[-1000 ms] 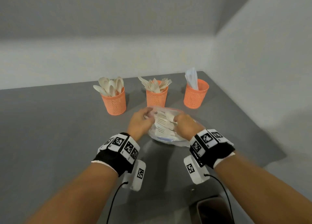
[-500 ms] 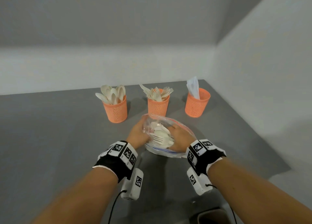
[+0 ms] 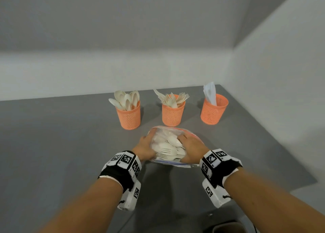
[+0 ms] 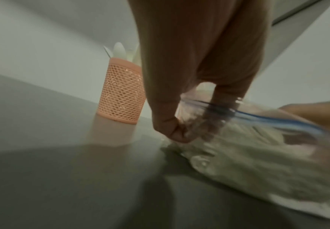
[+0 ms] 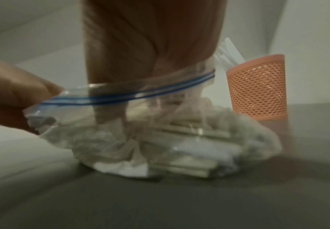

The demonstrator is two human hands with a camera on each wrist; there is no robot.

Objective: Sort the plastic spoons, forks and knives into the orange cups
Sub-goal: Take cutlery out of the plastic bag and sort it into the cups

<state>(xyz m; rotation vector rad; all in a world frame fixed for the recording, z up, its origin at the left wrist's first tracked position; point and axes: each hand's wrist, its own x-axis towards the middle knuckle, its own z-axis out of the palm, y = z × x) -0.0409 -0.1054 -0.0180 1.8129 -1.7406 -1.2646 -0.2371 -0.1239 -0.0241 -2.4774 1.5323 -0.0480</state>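
- The clear zip bag (image 3: 173, 145) lies on the grey table (image 3: 52, 145), just in front of the middle orange cup (image 3: 173, 115), which holds forks.
- The left hand (image 3: 144, 149) pinches the bag's left edge between thumb and curled fingers.
- The right hand (image 3: 190, 149) is inside the bag's mouth; its grip cannot be told.
- Loose cutlery (image 3: 167, 149) in the bag lies flat, long axes roughly left-right; fork tines point left.
- The spoon cup (image 3: 129, 116) stands left of the middle cup; the knife cup (image 3: 212, 111) stands right.
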